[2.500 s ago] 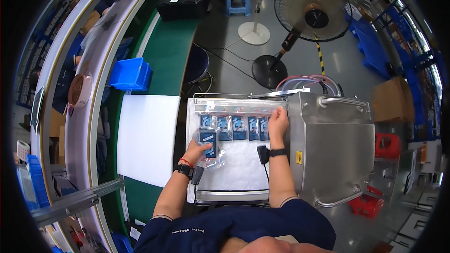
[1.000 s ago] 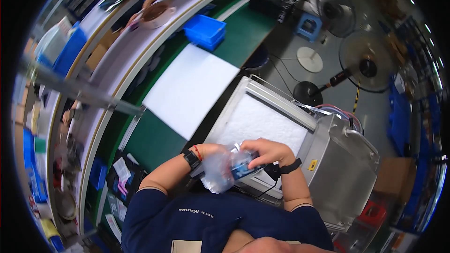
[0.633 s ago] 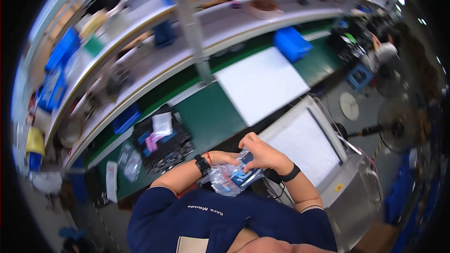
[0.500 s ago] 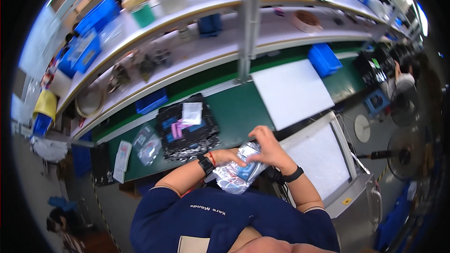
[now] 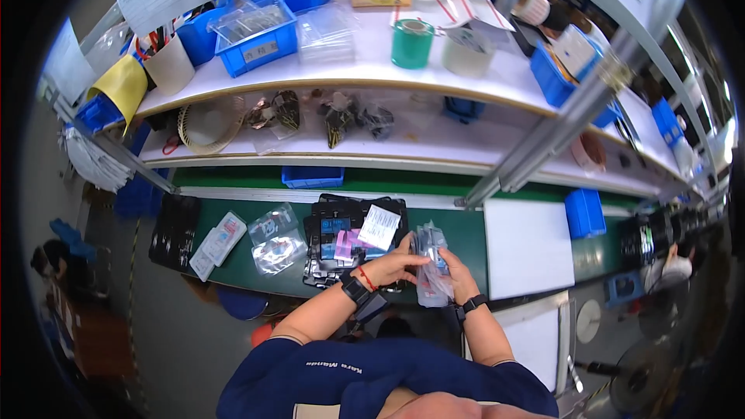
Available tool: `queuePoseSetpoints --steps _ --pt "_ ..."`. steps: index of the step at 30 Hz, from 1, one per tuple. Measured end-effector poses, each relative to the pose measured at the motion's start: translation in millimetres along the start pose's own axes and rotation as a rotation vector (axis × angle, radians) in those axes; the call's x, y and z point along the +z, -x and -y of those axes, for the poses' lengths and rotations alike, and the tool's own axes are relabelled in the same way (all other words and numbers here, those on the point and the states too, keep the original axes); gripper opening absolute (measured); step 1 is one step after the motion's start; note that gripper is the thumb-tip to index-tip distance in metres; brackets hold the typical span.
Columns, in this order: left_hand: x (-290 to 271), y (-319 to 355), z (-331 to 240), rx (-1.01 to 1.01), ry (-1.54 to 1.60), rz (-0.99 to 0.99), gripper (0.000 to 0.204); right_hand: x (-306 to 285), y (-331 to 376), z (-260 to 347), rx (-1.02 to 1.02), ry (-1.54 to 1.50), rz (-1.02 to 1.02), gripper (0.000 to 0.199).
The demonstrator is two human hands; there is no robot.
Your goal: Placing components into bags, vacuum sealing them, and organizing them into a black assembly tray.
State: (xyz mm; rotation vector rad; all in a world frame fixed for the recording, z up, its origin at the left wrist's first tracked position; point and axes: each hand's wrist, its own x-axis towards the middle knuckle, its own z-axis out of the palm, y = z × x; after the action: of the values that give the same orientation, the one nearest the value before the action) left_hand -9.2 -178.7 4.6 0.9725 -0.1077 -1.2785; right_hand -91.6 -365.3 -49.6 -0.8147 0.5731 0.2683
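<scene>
Both my hands hold a clear plastic bag (image 5: 429, 270) with small blue packaged parts inside, above the front of a green workbench (image 5: 466, 237). My left hand (image 5: 392, 263) grips the bag from its left side. My right hand (image 5: 458, 275) supports it from the right and below. Just left of my hands lies a black tray (image 5: 345, 221) holding small colourful packets and a white printed slip (image 5: 379, 226).
Clear bags (image 5: 275, 242) and white cards (image 5: 217, 237) lie on the bench to the left. A white mat (image 5: 528, 247) lies to the right, with a blue bin (image 5: 583, 213) beyond it. White shelves above carry blue bins (image 5: 256, 35), tape rolls (image 5: 411, 43) and bagged parts.
My view has swung from the metal machine and white pad on the right to the green bench and shelves. The clear bag has stayed in both hands and now sits beside the black tray.
</scene>
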Motion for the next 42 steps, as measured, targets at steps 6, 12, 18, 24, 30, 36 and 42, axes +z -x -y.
queuePoseSetpoints --steps 6,12,18,24,30,36,42 --pt "-34.9 51.1 -1.8 0.256 -0.201 -0.328 0.06 -12.0 -127.8 86.5 -0.045 0.139 -0.084 0.033" --pt "-43.2 167.0 41.4 0.217 0.002 -0.788 0.037 30.4 -274.3 110.6 -0.188 0.317 0.095 0.036" --pt "-15.5 214.4 87.3 0.154 0.21 -1.265 0.034 134.7 -389.1 69.0 -0.401 0.541 0.28 0.034" --pt "-11.3 218.6 105.5 0.13 0.281 -1.425 0.032 193.1 -440.6 33.2 -0.714 0.691 0.33 0.032" --pt "-23.2 218.7 114.8 0.147 0.275 -1.452 0.024 127.9 -421.6 37.7 -1.014 0.963 0.175 0.03" --pt "-54.5 209.5 86.2 0.142 0.13 -1.378 0.022 15.3 -332.3 71.6 -1.303 1.31 -0.131 0.029" --pt "-103.0 189.5 78.9 0.25 -0.124 -1.321 0.021 56.3 -156.7 48.9 -0.768 1.2 -0.133 0.023"
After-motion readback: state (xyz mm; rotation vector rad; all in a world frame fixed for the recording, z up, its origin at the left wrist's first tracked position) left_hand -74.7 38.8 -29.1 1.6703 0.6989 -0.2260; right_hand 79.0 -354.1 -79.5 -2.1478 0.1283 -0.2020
